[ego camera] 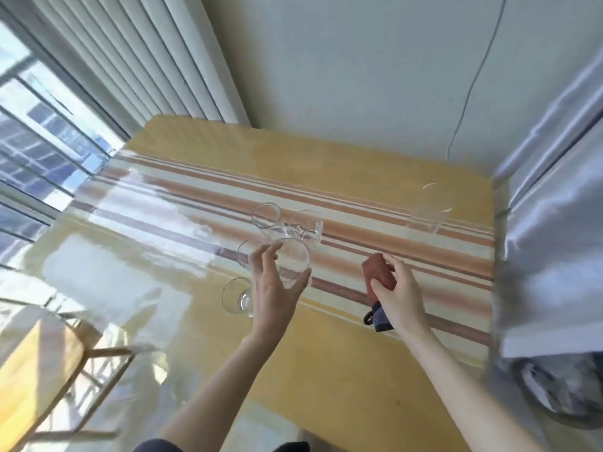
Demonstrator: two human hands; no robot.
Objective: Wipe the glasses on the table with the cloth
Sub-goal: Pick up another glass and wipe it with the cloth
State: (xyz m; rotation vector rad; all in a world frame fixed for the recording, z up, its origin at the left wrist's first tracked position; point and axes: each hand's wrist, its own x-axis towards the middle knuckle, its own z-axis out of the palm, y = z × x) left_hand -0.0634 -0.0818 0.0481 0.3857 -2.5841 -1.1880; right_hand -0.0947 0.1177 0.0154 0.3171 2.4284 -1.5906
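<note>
Our left hand (274,288) grips a clear glass (291,261) lifted above the striped table (326,353), among other glasses (287,223). To the right, our right hand (396,296) clutches the reddish cloth (378,274) nearby.

Strong daylight pours in from the window (39,132) on the left and lays broad white glare over the glossy counter (326,164), washing out its stripes on that side, while the right side stays evenly lit with only faint, soft shadows. The whole picture is slightly soft, with smearing that is probably motion blur, worst at the chair (42,370) lower left and the grey shape at the lower right. Wide-angle distortion bends the blinds (137,57) and fans straight lines outward, and the clear glasses (287,230) nearly vanish into the brightness.
</note>
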